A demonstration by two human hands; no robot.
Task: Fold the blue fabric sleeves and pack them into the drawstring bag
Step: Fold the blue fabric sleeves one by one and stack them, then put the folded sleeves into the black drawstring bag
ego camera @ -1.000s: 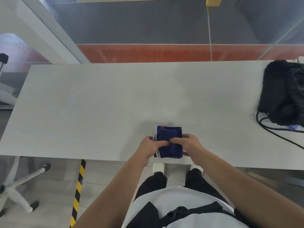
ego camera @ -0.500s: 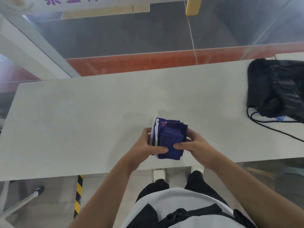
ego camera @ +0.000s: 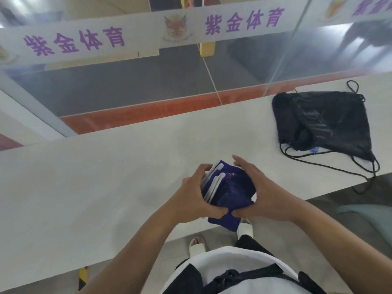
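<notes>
- Reference for all positions: the blue sleeves (ego camera: 229, 187), folded into one thick bundle with white edges showing on its left side.
- Far left of the bundle: a long bare stretch of the pale table (ego camera: 84, 187).
- Below and left of the bundle, past the table's near edge: a short piece of yellow-and-black striped tape (ego camera: 82, 274) on the floor.
- Directly left of the bundle: left hand (ego camera: 191, 200). Its fingers are curled over the bundle's far-left corner, and its thumb is pressed against the near end. Firm grip.
- The bundle sits between both hands at the table's near edge, and its lower corner hangs past that edge. Contact with the tabletop cannot be determined.
- Directly right of the bundle: right hand (ego camera: 265, 196). Its thumb clamps the near end, tip to tip with the other thumb. The fingers wrap the right side, loosely spread, with the uppermost one nearly straight.
- Below the bundle: two white slippers (ego camera: 197, 247) on the floor.
- Well right of the bundle and further back: black drawstring bag (ego camera: 331, 122), lying flat and crumpled on the table, apart from both hands.
- Black cords (ego camera: 331, 166) trail from the bag toward the near edge, and one loop hangs over it.
- Behind the bundle, beyond the table: glass panel with a white band (ego camera: 127, 39) bearing purple characters.
</notes>
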